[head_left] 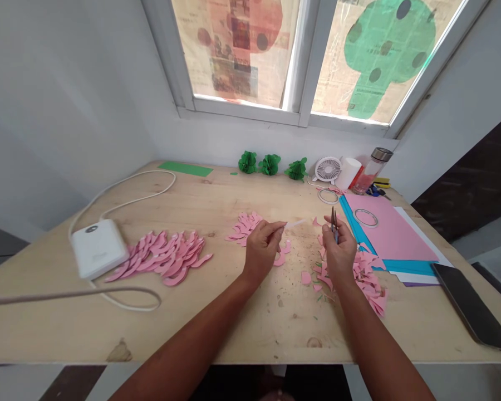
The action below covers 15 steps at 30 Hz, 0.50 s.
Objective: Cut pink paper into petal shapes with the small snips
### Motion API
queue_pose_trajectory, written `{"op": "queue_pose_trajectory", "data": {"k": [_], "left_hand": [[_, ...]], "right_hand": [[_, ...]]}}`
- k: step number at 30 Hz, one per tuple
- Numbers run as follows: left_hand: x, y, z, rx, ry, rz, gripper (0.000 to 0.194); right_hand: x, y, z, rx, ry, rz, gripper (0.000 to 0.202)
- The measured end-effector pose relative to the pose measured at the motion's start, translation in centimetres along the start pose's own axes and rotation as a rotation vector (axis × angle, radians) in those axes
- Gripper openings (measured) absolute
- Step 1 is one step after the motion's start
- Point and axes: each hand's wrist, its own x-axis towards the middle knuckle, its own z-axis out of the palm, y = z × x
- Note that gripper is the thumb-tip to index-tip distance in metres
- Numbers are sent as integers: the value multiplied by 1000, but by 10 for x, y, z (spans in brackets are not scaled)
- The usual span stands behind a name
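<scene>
Wooden table below a far window: pink cutouts lie left, scraps right. The left hand pinches a whitish strip; the right hand grasps scissors.

Left forearm and right forearm are bare, like the left hand and right hand. Dark clothing shows at the lap, details unclear.

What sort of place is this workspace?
Probably a papercraft spot at a wooden table: scissors in the right hand, a heap of curved pink cutouts, and green paper ornaments along the back edge.
</scene>
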Motion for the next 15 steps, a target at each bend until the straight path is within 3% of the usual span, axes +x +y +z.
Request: {"op": "queue_pose_trajectory", "data": {"k": [3,7,15], "left_hand": [[1,-1,-1,-4,19,-14,17],[2,-1,-1,-17,20,-29,18],[2,-1,0,-1,45,-25,18]], "right_hand": [[3,1,1,158,-135,132,36],[-1,2,2,250,-303,176,38],[-4,1,4,201,-357,199,43]]}}
